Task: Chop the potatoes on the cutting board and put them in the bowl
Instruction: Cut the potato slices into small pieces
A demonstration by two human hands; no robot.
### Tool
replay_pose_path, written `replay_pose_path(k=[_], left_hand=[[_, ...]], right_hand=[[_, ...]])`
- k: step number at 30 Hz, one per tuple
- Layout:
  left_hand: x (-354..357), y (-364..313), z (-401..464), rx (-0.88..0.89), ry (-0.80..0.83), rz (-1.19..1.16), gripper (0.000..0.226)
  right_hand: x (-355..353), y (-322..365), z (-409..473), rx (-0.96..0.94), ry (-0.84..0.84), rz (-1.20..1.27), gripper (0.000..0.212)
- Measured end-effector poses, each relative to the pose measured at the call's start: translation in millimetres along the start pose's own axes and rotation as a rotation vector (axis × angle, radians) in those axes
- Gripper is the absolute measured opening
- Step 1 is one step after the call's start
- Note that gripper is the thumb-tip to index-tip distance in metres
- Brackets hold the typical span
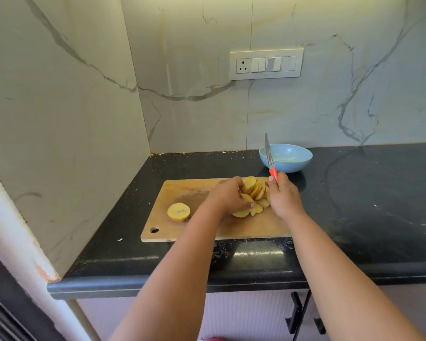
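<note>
Potatoes sit on the wooden cutting board (182,188) in the middle of the frame, which lies flat on the black countertop (354,205). Toward the board's left end rests a potato half (178,211), cut face up, apart from everything else; just below it, in the board's lower left corner, is a round hanging hole. Further right, near the board's upper right part, lies a heap of potato slices (255,193), overlapping one another like fallen tiles. The left hand (228,196) comes in from the bottom of the frame and covers the left side of that heap, its fingers curled around some of the slices, gathering them. On the other side of the heap, the right hand (284,195) is wrapped tight around the orange handle of a knife (270,158); the blade points up and away from the board, tilted slightly left, and crosses in front of the bowl's left rim as seen from here. The light blue bowl (295,161) stands on the countertop just past the board's upper right corner, near the marble wall. Its inside looks bare of potato; only a pale sheen shows at the bottom. Above it, in the upper middle of the frame, a white switch panel (266,64) is set in the wall.
</note>
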State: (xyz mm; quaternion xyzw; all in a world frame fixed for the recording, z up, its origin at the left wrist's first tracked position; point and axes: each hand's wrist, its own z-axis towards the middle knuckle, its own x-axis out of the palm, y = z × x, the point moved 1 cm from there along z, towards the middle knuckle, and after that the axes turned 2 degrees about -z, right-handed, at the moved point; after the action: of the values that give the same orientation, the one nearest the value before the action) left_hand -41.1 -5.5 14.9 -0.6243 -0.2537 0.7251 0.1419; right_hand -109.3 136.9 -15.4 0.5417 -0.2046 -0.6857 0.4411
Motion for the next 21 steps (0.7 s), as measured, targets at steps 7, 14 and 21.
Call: replay_pose_path(k=[7, 14, 21], left_hand=[[-18.3, 18.2, -23.6, 0.061, -0.217, -0.205, 0.028], [-54.6, 97.0, -71.0, -0.124, -0.227, -0.097, 0.059], [-52.3, 114.9, -80.8, -0.227, -0.157, -0.010, 0.071]], right_hand=[[0.3, -1.2, 0.1, 0.012, -0.027, 0.034, 0.027], [-3.5, 9.6, -21.3, -0.037, -0.215, 0.081, 0.024], [37.6, 60.4, -88.7, -0.156, -0.088, 0.090, 0.014]])
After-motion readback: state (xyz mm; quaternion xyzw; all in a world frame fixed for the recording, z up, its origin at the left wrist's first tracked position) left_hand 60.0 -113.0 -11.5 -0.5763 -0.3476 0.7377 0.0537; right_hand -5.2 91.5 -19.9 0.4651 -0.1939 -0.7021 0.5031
